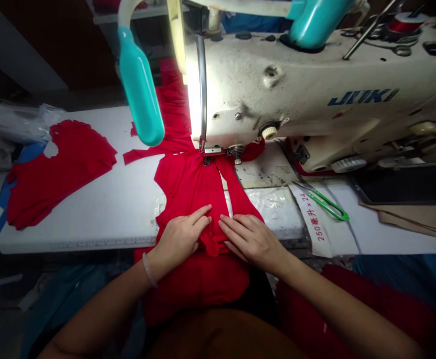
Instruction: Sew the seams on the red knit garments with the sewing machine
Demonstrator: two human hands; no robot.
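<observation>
Red fabric (pixel 193 187) lies gathered under the presser foot (pixel 207 160) of a sewing machine (pixel 300 85), its near end draping over the table edge. On the left part of this cloth rests my left hand (pixel 182 234), wearing a pale bracelet, with its fingers stretched out. My right hand (pixel 253 237) lies on the cloth's right part, fingers extended and nearly flat. A strip of the fabric runs between the two hands toward the foot, and a narrow gap in the cloth shows the white table beneath. The undersides of both hands are hidden.
Another red fabric piece (pixel 66 169) lies on the white table (pixel 101 219) at the left. Green-handled thread snips (pixel 328 204) and a dark phone (pixel 408 184) sit at the right. A turquoise lamp (pixel 141 89) hangs beside the machine head.
</observation>
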